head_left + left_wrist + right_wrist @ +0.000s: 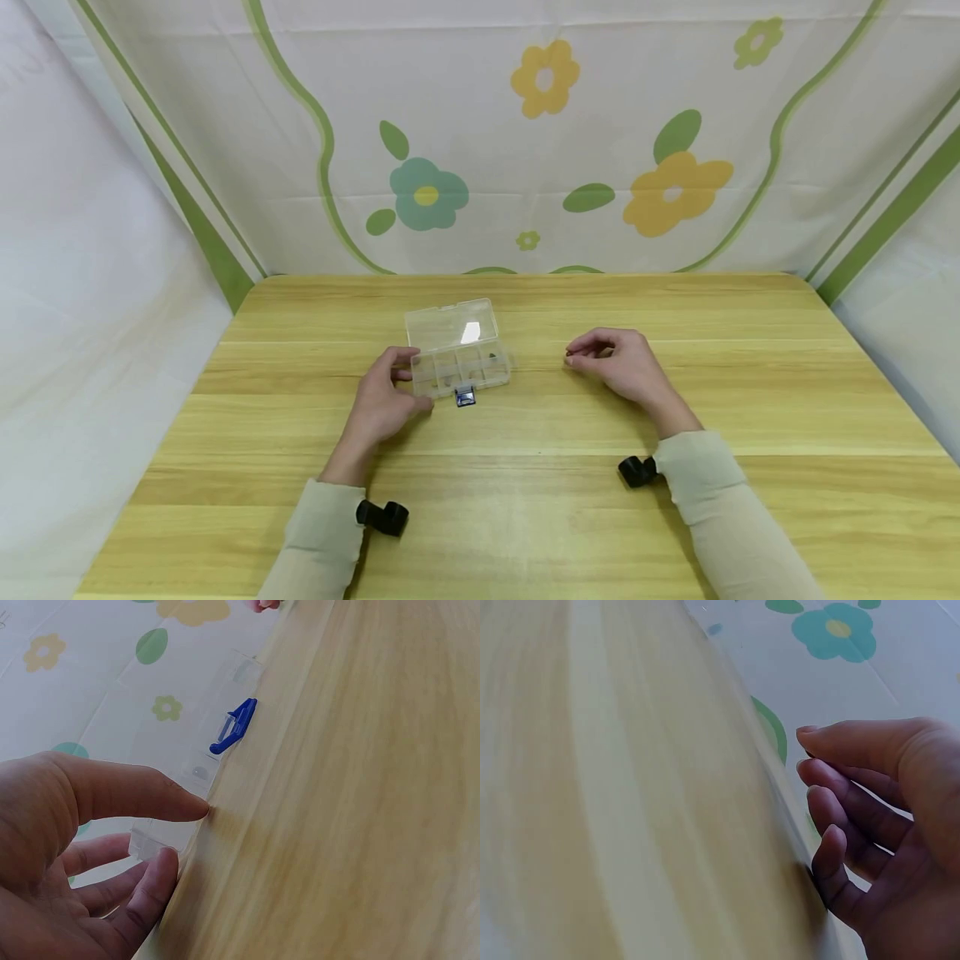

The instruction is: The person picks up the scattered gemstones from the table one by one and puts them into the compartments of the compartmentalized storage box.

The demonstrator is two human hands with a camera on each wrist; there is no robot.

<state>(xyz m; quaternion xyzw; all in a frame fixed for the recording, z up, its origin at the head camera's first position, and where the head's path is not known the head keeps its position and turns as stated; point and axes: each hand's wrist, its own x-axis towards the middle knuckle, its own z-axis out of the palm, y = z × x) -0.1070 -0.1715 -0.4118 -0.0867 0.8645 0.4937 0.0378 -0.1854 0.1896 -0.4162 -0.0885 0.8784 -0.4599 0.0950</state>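
A clear plastic compartment box (447, 367) lies on the table, its hinged lid (442, 327) tipped back. At its front is a blue latch (465, 397), which shows also in the left wrist view as a blue clip (238, 729). My left hand (381, 402) holds the box's left end, thumb at the front corner and fingers around the side. Right of the box, my right hand (621, 363) pinches a tiny dark reddish piece (567, 355) between thumb and index finger. The fingers hide most of that piece, so its kind is unclear.
A few small dark bits (493, 357) sit in the box's compartments. The wooden table (540, 517) reaches back to a white flowered curtain (480, 125). Black wrist cameras (384, 518) are strapped over both sleeves.
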